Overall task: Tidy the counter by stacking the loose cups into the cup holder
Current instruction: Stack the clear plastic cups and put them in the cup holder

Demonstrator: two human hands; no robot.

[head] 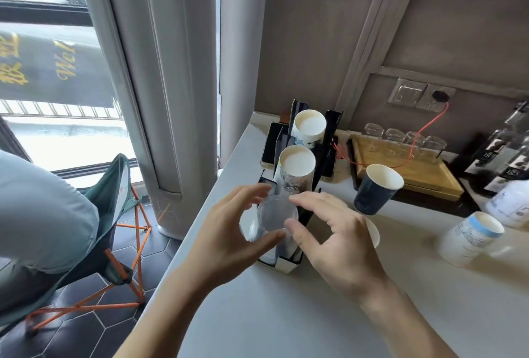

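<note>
A black cup holder [329,134] stands on the white counter [300,309]. Its back slot holds white printed paper cups [309,128], its middle slot another stack of printed cups [296,167]. A clear plastic cup [274,216] sits at the front slot. My left hand [229,237] curls around its left side, thumb under the rim. My right hand [335,240] touches its right side with thumb and forefinger. A dark blue paper cup [375,190] stands loose to the right. A white cup with a blue rim [472,237] stands farther right. A white cup edge [374,233] shows behind my right hand.
A wooden tray [429,174] with several glass jars [406,140] sits against the wall, with a red cable [426,125] running to a wall socket [440,97]. Bottles [506,157] stand at the far right. A phone [270,141] lies left of the holder. A person sits in a folding chair [114,214] at left.
</note>
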